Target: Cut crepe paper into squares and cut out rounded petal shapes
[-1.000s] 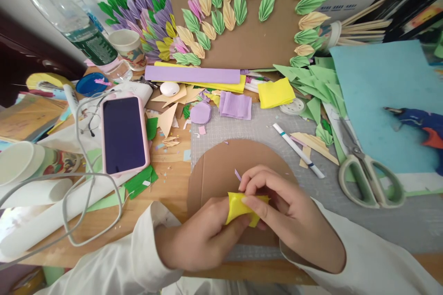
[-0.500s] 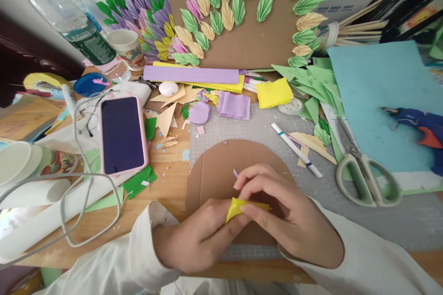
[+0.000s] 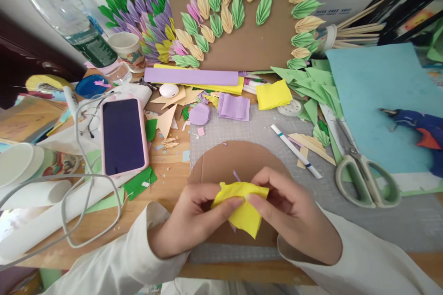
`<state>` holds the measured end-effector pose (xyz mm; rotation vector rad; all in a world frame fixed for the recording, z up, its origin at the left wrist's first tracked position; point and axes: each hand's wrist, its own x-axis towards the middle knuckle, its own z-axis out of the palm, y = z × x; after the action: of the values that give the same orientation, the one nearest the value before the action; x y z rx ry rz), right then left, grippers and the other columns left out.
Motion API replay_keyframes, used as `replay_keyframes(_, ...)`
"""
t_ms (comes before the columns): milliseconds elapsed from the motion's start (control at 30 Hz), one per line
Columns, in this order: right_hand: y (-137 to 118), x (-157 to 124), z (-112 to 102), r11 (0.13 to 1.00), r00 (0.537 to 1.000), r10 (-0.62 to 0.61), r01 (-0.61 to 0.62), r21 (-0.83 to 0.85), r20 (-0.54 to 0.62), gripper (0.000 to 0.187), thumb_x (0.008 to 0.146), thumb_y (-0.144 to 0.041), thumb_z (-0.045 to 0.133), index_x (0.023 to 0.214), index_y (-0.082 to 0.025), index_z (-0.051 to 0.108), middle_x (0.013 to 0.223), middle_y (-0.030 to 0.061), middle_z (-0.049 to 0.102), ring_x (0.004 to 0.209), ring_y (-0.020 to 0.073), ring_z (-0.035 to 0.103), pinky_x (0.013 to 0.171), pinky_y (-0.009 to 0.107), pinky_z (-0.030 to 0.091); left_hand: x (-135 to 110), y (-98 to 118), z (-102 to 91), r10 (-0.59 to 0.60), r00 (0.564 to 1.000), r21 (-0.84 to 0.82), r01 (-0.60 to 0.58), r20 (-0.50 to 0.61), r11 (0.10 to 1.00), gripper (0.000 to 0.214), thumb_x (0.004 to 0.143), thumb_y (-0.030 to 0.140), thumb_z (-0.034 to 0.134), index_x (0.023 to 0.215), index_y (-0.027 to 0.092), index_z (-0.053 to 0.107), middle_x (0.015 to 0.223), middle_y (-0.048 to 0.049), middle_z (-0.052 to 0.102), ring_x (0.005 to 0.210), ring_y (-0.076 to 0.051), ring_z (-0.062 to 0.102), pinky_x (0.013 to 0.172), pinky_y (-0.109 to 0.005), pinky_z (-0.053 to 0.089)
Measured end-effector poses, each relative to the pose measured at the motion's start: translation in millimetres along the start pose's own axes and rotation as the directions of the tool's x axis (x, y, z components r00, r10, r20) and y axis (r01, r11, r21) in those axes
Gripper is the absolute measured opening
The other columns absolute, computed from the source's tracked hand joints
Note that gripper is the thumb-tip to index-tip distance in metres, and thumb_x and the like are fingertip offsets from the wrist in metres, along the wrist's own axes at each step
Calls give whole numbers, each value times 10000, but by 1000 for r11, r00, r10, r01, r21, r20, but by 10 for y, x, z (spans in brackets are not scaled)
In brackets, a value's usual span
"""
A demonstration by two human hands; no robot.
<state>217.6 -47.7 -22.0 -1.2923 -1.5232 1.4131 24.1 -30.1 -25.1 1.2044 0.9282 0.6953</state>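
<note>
Far left: a paper cup [image 3: 58, 161] on its side, pale cable [image 3: 63, 212] looping below it. Behind, a clear plastic bottle [image 3: 95, 48] with a green label leans toward an upright printed paper cup [image 3: 131, 55]. Phone [image 3: 123, 136] in a pink case, screen dark, left of the bare wooden tabletop [image 3: 175, 170] with its paper scraps.

Left hand [image 3: 197, 216], white sleeve: grip clamped on the left part of a piece of crinkled yellow paper [image 3: 245, 219], thumb across the near face, fingers partly hidden behind.

The yellow paper is between the two hands, over the near half of a round brown cardboard disc [image 3: 221, 161]; whether paper and disc touch, cannot tell. Thumb tips lie close together near its upper middle; the paper's lower part hangs free beneath them to a pointed corner. A thin purple sliver [image 3: 236, 175] shows just above its top edge.

Beyond the disc: a folded purple paper [image 3: 234, 106], then a folded yellow paper [image 3: 274, 94], at the far edge of the grey cutting mat [image 3: 256, 124]. Behind them stands a cardboard panel [image 3: 238, 53] bearing green and tan pleated paper leaves.

Right hand [image 3: 294, 212]: grip clamped on the yellow paper's upper right, thumb in front, fingers curled behind.

Right of that, a white marker [image 3: 294, 150] lies aslant on the mat; then scissors [image 3: 358, 161], handles nearer the wearer. Far right, a blue glue gun [image 3: 411, 120] on a light-blue sheet [image 3: 377, 83].
</note>
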Motion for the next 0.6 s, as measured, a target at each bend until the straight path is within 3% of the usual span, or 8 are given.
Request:
replay_keyframes(167, -25, -3, 48, 984, 992, 98, -109, 144, 79, 278, 944, -381, 527, 746, -235, 400, 673, -57, 423, 554, 99, 442, 504, 235, 385, -13, 16, -7, -28, 992, -35, 24, -120, 999, 282, 877, 348, 634, 707, 129, 693, 597, 5, 554, 554, -82, 443, 499, -185, 363)
replay_keyframes(300, -26, 0, 75, 984, 984, 90, -112, 138, 154, 264, 941, -386, 526, 762, -228, 413, 672, -55, 411, 583, 106, 406, 514, 237, 358, -22, 27, -23, -10, 999, 18, 11, -41, 1000, 262, 877, 312, 633, 709, 122, 698, 591, 1, 541, 544, -84, 430, 485, -193, 344)
replay_keyframes(467, -16, -27, 115, 990, 999, 13, -19, 137, 46, 308, 957, -357, 503, 717, -231, 357, 642, -71, 309, 548, 99, 306, 478, 230, 284, -30, -11, -2, -36, 997, -65, 32, -68, 997, 264, 872, 338, 638, 718, 128, 684, 629, -12, 565, 575, -99, 469, 511, -201, 376)
replay_keyframes(600, -53, -12, 141, 979, 996, 33, -49, 200, 82, 241, 931, -376, 539, 775, -233, 426, 653, -65, 373, 556, 103, 367, 482, 227, 310, -18, 40, -18, -5, 1000, -38, 4, -27, 999, 250, 879, 301, 627, 707, 127, 682, 603, -3, 547, 548, -89, 454, 492, -197, 350)
